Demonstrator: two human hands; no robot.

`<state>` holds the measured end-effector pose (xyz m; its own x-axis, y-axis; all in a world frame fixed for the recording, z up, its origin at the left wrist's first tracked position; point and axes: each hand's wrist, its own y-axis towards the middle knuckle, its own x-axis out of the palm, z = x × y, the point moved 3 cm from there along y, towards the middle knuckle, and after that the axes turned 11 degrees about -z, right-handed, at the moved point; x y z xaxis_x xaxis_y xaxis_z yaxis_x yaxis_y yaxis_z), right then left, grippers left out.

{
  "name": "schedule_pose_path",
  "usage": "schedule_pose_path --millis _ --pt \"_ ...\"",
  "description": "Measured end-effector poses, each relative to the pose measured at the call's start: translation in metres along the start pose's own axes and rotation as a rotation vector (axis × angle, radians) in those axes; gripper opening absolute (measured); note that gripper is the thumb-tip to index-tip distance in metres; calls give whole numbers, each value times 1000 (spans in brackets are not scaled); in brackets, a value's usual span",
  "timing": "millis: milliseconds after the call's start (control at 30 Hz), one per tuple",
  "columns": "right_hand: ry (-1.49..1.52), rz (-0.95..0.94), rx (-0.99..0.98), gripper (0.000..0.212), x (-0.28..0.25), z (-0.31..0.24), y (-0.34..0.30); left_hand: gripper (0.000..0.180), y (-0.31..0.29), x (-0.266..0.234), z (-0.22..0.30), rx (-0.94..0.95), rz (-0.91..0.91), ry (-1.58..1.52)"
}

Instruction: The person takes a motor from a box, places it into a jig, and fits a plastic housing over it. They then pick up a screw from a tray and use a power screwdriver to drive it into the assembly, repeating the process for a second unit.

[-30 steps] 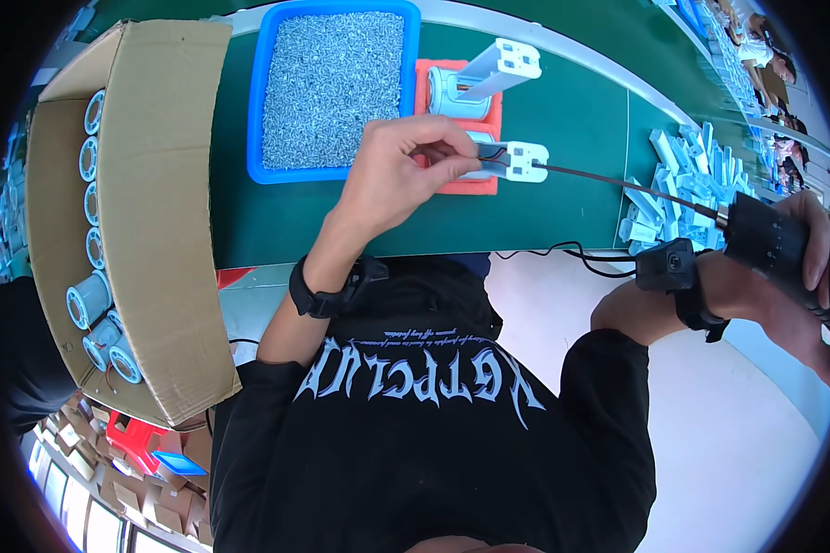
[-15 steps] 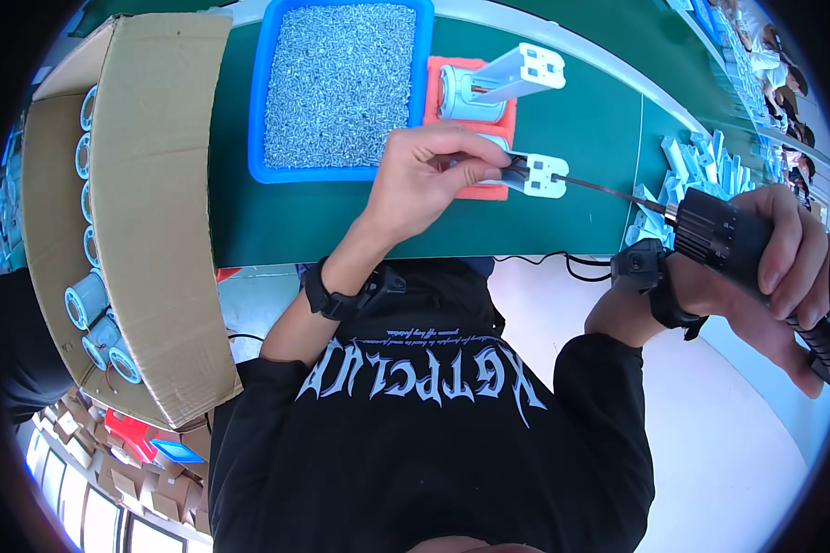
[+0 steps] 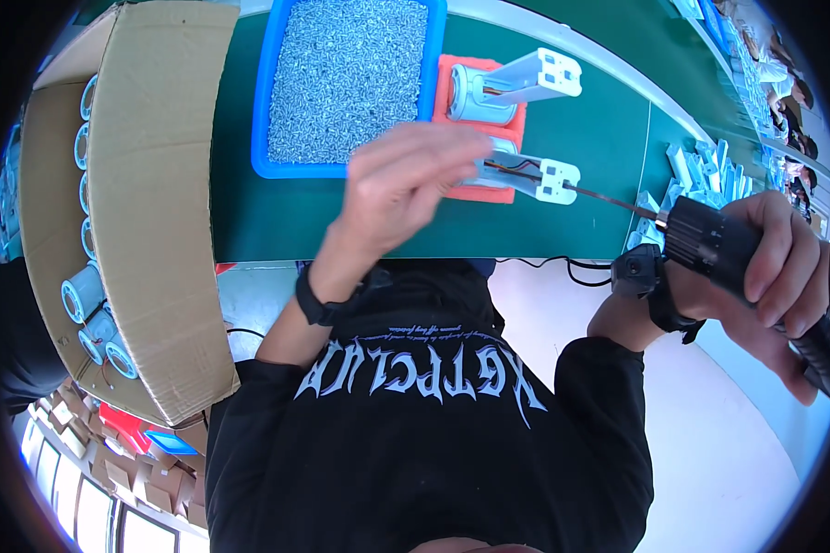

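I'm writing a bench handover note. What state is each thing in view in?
Left hand: blurred; grip unclear
Right hand: closed around the screwdriver
Black screwdriver: held, bit tip at the near unit's pale end
Near unit: wires exposed
Far unit: on orange pad, wires showing
Blue tray: filled with small metal pieces
Cardboard box: open, cylinders inside
Pale parts: heaped

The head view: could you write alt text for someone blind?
A person's right hand holds a black power driver, its bit at the end of a pale part over an orange pad; the blurred left hand is beside that part. To the left are a blue tray of metal pieces and a cardboard box of cylinders.
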<state>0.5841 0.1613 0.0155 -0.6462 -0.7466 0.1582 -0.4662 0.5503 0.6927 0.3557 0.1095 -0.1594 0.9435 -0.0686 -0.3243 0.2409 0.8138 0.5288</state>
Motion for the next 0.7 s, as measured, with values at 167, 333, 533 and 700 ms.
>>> schedule_pose_path --millis 167,333,533,700 --pt "-57 -201 13 57 13 17 1 13 -6 -30 -22 -359 -389 527" --pt "-84 -340 66 50 15 27 5 4 -8 -26 -34 -453 -503 531" --pt "-94 -469 170 39 19 30 12 4 -4 -33 -40 -406 -405 387" --pt "-68 -513 186 15 21 29 15 4 -3 -35 -41 -413 -324 310"
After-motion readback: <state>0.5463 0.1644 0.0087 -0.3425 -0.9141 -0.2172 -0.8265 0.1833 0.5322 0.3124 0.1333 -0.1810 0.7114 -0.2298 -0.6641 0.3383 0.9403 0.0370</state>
